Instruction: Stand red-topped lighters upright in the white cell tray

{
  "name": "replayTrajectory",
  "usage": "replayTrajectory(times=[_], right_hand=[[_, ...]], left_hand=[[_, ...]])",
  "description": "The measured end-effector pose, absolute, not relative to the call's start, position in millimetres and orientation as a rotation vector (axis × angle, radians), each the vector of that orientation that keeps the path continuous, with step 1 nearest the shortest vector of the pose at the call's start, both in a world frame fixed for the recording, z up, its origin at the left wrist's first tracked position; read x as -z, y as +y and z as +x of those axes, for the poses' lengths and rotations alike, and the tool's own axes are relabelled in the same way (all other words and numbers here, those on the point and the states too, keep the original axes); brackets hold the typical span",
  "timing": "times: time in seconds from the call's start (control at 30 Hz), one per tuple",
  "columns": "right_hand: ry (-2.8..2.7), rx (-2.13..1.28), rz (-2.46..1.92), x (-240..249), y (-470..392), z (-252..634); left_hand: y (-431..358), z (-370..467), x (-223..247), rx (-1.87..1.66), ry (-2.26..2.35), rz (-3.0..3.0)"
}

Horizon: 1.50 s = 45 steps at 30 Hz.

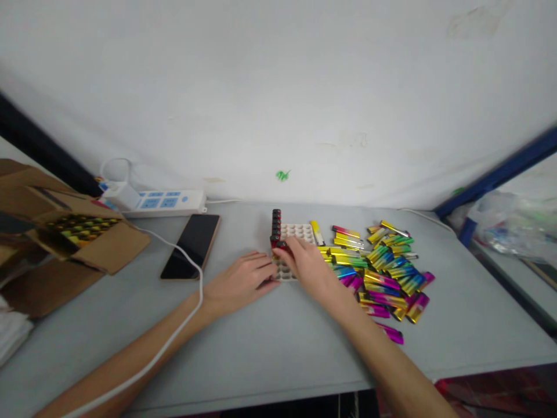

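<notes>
A pale tray with rows of round holes (303, 231) lies on the table in front of me. Along its left side several black-topped red lighters (277, 219) stand upright in a column. My right hand (307, 264) reaches over the tray, thumb and fingers closed on a red lighter with a black top (282, 244), at the near end of that column. Against the tray's left edge rests my left hand (248, 277), its fingers curled and steadying the tray. My right hand hides part of the holes.
Loose metallic lighters (383, 284) in yellow, green, blue and purple lie heaped right of the tray. Left are a phone (191, 247), a power strip (172, 201) and an open cardboard box (113, 247) holding more lighters. A white cable (201, 290) crosses over my left forearm.
</notes>
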State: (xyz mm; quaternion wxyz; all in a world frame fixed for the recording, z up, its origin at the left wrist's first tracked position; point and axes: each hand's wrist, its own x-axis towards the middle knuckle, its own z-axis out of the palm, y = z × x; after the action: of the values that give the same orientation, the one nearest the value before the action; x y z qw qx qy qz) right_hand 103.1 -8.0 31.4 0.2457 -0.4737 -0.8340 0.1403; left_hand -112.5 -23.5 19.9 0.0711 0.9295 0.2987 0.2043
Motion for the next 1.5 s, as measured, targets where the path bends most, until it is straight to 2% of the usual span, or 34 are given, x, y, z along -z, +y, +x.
replayTrajectory(times=[0.17,0.3,0.43,0.53,0.67,0.87,1.03,1.17,1.37,1.5], right_hand=[[-2.367,-0.245,-1.404,-42.2,-16.5,90.3],[-2.367,-0.273,-1.392,-51.6,-18.0,102.6],[-2.174,-0.291,-1.393,-56.1,3.8,156.8],[-2.053,-0.12,-1.62,-52.5,32.6,210.6],[-2.138,-0.116,-1.864,-40.5,61.5,258.2],[-2.244,-0.26,-1.783,-31.8,71.5,263.4],[-2.074,-0.243,-1.687,-37.6,63.9,259.3],[-1.765,-0.426,-1.303,-56.9,49.0,243.5],[-1.594,-1.033,-1.036,-66.1,16.1,182.0],[-1.686,-1.003,-1.134,-56.4,-1.5,146.2]], left_hand=[[-23.2,-112.4,-21.3,-0.606,0.884,2.779],[-21.7,-111.9,-20.5,-0.636,0.891,2.766],[-19.4,-112.1,-18.4,-0.65,0.88,2.751],[-18.7,-113.1,-17.5,-0.641,0.864,2.744],[-18.4,-113.9,-17.2,-0.636,0.869,2.737],[-19.3,-113.6,-20.2,-0.632,0.873,2.722],[-22.1,-112.4,-22.6,-0.648,0.889,2.723],[-23.3,-111.4,-23.3,-0.665,0.898,2.725],[-23.2,-110.8,-22.6,-0.671,0.902,2.725],[-24.2,-110.7,-21.5,-0.673,0.913,2.717]])
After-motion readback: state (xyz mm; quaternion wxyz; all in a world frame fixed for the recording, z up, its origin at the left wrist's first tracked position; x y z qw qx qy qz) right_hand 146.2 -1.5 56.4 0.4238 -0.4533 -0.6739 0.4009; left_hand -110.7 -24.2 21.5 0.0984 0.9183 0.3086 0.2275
